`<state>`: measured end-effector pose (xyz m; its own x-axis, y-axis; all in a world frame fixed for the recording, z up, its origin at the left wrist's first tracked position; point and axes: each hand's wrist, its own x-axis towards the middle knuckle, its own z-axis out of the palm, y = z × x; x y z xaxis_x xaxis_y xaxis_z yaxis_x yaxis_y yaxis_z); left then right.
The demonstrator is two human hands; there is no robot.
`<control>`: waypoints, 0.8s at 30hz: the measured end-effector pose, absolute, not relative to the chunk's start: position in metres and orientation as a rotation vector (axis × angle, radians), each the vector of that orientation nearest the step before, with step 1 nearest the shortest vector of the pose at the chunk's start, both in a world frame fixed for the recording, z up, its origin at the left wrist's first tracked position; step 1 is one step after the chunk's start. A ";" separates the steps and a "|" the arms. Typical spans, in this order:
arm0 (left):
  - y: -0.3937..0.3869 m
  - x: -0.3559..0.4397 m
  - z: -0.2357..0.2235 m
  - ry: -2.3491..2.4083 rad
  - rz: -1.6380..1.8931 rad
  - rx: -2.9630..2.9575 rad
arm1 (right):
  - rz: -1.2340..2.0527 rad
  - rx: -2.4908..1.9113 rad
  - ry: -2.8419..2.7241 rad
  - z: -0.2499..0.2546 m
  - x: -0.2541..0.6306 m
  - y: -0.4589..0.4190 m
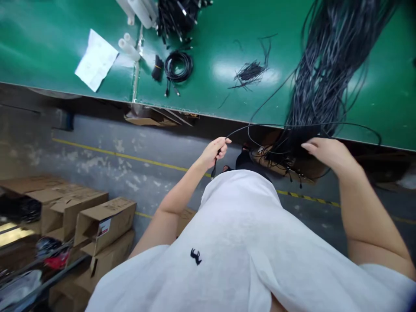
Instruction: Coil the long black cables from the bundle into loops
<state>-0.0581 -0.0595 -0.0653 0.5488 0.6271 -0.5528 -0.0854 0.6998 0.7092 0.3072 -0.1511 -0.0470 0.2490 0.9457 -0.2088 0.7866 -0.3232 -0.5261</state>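
Left hand (215, 152) pinches one thin black cable (260, 126) shut; right hand (328, 152), loosely open, rests on the hanging black cable bundle (321, 86), which the looped cable could likely snag.

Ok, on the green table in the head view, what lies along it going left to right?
White paper sheet → white plastic tubes → small black bundle → coiled black cable → loose pile of black ties → big hank of dark cables.

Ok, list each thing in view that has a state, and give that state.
left hand: closed on a single black cable
right hand: fingers loosely curled, resting on the cable bundle
cable bundle: loose, hanging over the table edge
coiled cable: wound, lying flat
cardboard boxes: flaps open
paper sheet: lying flat
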 end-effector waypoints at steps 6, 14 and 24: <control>-0.063 -0.059 -0.029 0.797 0.325 0.561 | 0.801 -1.746 -2.116 -0.065 0.181 -0.115; -0.028 -0.105 -0.026 1.306 0.866 0.617 | 1.067 -1.944 -2.252 -0.091 0.231 -0.174; -0.079 -0.053 -0.014 0.742 0.301 0.663 | 0.902 -1.769 -2.101 -0.015 0.209 -0.071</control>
